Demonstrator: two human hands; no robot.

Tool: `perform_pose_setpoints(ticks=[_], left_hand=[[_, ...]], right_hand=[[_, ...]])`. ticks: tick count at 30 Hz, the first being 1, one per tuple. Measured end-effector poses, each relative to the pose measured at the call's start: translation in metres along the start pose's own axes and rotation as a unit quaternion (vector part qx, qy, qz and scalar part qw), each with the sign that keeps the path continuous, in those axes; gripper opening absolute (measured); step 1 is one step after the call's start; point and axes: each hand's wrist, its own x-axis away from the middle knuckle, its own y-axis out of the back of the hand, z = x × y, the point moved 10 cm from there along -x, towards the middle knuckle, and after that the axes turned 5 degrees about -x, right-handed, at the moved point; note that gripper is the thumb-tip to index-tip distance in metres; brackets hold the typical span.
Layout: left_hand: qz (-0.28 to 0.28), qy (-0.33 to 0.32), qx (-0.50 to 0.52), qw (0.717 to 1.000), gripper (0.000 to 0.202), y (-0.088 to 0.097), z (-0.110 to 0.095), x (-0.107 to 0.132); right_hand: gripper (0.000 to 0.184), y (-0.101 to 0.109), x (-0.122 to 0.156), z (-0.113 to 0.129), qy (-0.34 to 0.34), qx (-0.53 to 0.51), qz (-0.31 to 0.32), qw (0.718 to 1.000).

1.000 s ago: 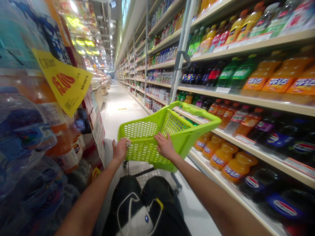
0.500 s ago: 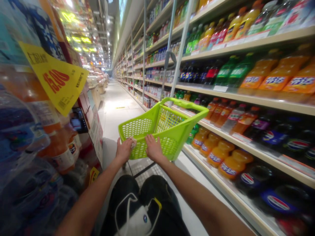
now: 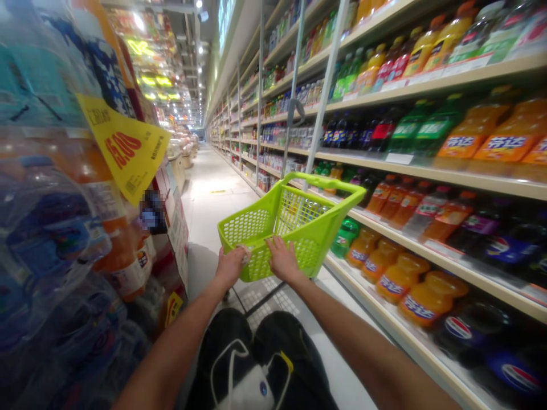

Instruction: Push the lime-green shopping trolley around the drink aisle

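A lime-green plastic shopping cart basket [image 3: 256,225] stands ahead of me in a supermarket aisle. My left hand [image 3: 231,266] is curled round the near rim of the basket at its left, with something small and pale under the fingers. My right hand [image 3: 282,261] rests on the same rim a little to the right, fingers bent over the edge. The basket looks empty inside. A black bag [image 3: 260,364] with white trim sits on the cart's lower mesh rack, just below my arms.
Shelves of soft-drink bottles [image 3: 427,165] run along the right, orange and dark ones lowest. Shrink-wrapped bottle packs [image 3: 55,239] with a yellow price sign [image 3: 128,148] crowd the left. The pale floor of the aisle [image 3: 209,193] stretches far ahead.
The cart has rolled forward along the aisle, and the basket sits farther from me than a second ago. Both hands have stayed on its near rim.
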Motion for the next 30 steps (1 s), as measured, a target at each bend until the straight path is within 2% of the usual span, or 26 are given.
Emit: perform_pose_setpoints(ticks=[3, 7, 12, 15, 18, 23, 26, 30], left_hand=[[0.008, -0.019, 0.006, 1.000, 0.027, 0.002, -0.012, -0.002], [0.014, -0.005, 0.030, 0.999, 0.029, 0.003, -0.015, -0.013], [0.066, 0.013, 0.105, 0.992, 0.031, -0.012, -0.018, -0.024], [0.084, 0.036, 0.100, 0.991, 0.032, -0.015, -0.015, -0.027], [0.079, 0.052, 0.087, 0.992, 0.033, -0.012, -0.012, -0.028], [0.063, -0.003, 0.036, 0.997, 0.027, -0.005, -0.017, -0.030], [0.042, -0.006, 0.021, 0.999, 0.022, 0.001, -0.010, -0.028], [-0.006, 0.015, 0.011, 1.000, 0.027, 0.007, 0.001, -0.018]], right_hand=[[0.059, -0.002, 0.002, 0.002, 0.011, -0.013, 0.014, 1.000], [0.060, -0.003, 0.003, -0.003, 0.021, -0.026, 0.016, 0.999], [0.062, -0.002, 0.003, -0.010, 0.021, -0.035, 0.005, 0.999], [0.064, -0.003, 0.003, -0.015, 0.023, -0.033, 0.008, 0.999], [0.066, -0.004, 0.002, -0.020, 0.031, -0.030, 0.016, 0.999], [0.066, -0.003, 0.002, -0.028, 0.022, -0.015, 0.024, 0.999], [0.065, -0.003, 0.003, -0.029, 0.013, -0.007, 0.025, 1.000], [0.066, -0.004, 0.003, -0.028, 0.009, -0.005, 0.022, 1.000]])
